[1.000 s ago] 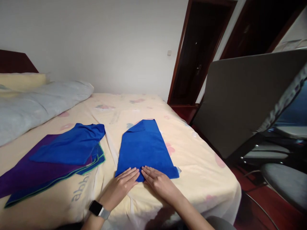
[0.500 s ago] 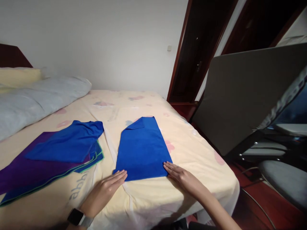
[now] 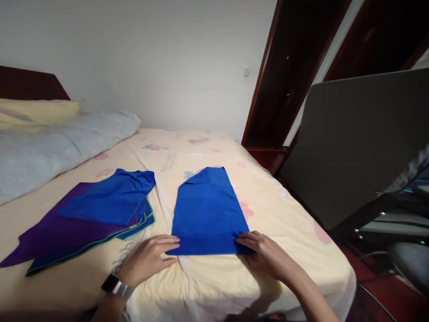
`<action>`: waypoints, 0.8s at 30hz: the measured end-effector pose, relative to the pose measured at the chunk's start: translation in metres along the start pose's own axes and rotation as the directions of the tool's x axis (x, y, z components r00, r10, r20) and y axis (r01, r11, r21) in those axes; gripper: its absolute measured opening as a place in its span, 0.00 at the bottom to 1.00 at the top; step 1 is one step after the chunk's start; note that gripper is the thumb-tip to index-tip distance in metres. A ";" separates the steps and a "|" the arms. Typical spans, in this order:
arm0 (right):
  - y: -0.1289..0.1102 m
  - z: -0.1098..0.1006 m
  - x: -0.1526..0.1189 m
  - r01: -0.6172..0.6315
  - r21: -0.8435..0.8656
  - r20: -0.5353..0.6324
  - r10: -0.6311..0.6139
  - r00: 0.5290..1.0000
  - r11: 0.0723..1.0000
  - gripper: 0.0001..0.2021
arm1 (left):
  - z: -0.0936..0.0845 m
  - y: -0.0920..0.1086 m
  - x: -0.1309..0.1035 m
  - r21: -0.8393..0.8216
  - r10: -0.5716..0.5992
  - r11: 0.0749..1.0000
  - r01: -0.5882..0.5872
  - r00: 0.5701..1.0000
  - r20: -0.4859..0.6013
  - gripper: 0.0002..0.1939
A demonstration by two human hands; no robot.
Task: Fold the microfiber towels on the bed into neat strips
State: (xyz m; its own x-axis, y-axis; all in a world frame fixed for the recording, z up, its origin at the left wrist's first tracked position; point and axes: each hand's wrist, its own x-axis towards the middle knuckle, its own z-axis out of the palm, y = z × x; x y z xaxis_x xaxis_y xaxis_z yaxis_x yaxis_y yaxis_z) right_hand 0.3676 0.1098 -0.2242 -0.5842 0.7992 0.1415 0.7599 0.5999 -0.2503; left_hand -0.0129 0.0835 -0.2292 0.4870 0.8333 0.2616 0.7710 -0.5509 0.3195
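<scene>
A blue cloth (image 3: 209, 214) lies flat on the bed, its far left corner folded over in a small flap. At the near left corner, my left hand (image 3: 152, 257) rests its fingertips on the cloth; the thumb is spread apart, below the near edge. My right hand (image 3: 263, 250) is bent around the near right corner, where the fabric puckers at the fingertips; its thumb is hidden. A pile to the left has a crumpled blue cloth (image 3: 107, 201) on top, over a purple cloth (image 3: 50, 237) and a dark blue cloth with green edging (image 3: 63, 257).
The bed has a cream patterned sheet (image 3: 288, 237). A grey rolled quilt (image 3: 67, 138) and a yellow pillow (image 3: 43, 112) lie at the far left. A large dark panel (image 3: 355, 143) stands off the right side, with a chair (image 3: 410, 264) below it.
My fingers have gone from lying flat on the near corners to bending there, with the left thumb spread apart. The right corner now puckers. The view has shifted slightly left.
</scene>
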 end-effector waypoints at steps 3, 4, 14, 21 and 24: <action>0.012 0.006 -0.005 -0.042 0.048 -0.022 0.043 0.999 0.998 0.27 | 0.003 -0.005 -0.005 -0.083 -0.039 0.996 0.037 0.999 -0.024 0.16; 0.016 0.006 -0.008 -0.056 0.084 -0.035 0.059 0.998 0.995 0.26 | 0.003 -0.007 -0.007 -0.109 -0.060 0.992 0.056 0.998 -0.035 0.16; 0.045 0.011 0.011 -0.355 0.630 -0.054 0.495 0.867 0.690 0.21 | 0.011 -0.018 0.020 -0.511 -0.495 0.774 0.373 0.860 -0.123 0.24; 0.063 0.024 0.031 -0.478 0.761 0.108 0.641 0.760 0.438 0.17 | 0.018 -0.031 0.039 -0.583 -0.642 0.625 0.520 0.767 -0.004 0.21; 0.058 0.021 0.031 -0.473 0.783 0.117 0.651 0.750 0.404 0.16 | 0.019 -0.032 0.039 -0.566 -0.643 0.624 0.539 0.765 0.019 0.21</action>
State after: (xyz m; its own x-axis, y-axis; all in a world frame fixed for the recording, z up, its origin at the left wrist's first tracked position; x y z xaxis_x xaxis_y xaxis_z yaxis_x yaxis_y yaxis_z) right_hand 0.3880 0.1687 -0.2542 0.0232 0.9853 -0.1691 0.3605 -0.1660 -0.9179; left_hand -0.0107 0.1345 -0.2465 -0.1153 0.9931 -0.0229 0.5116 0.0791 0.8556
